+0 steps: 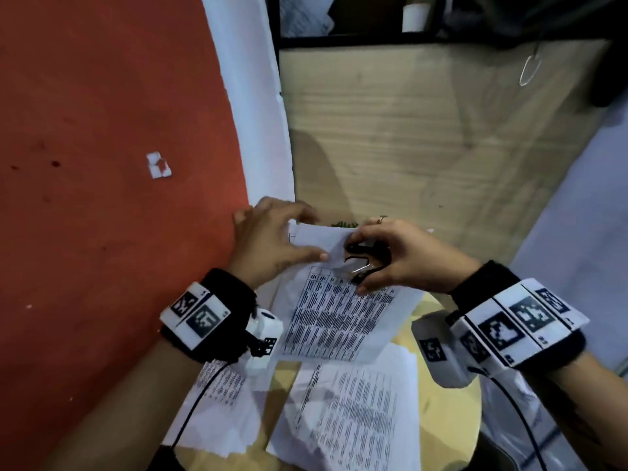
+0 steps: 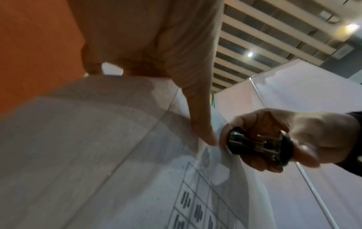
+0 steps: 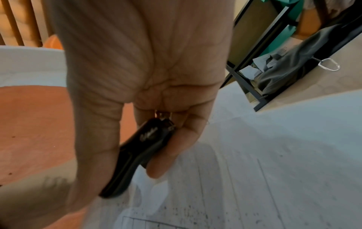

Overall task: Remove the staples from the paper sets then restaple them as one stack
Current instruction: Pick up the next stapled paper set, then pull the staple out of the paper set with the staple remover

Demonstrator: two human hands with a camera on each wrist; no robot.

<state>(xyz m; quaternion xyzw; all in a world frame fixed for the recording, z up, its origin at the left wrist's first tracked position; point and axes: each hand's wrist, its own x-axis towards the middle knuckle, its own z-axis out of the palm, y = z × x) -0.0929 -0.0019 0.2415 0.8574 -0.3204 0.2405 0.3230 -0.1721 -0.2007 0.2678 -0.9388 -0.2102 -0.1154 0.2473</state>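
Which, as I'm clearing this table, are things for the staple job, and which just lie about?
Job: staple remover in right hand; printed paper set pressed by left hand; front paper set and left paper set on round table.
Lying about: carabiner; white scrap; dark cloth.

Left of the left hand (image 1: 272,239) we see a big red wall (image 1: 102,164) with a small torn white sticker (image 1: 158,165) on it. A white strip (image 1: 258,113) runs up beside the red. Past the right hand (image 1: 401,256) stands a wooden panel (image 1: 407,137). Far beyond it a thin metal loop (image 1: 530,71) hangs near a black shelf (image 1: 339,42). Below both hands is a round yellow desk (image 1: 438,423). High over the left hand we see a ceiling (image 2: 264,38) with long slats and a small light (image 2: 250,54).
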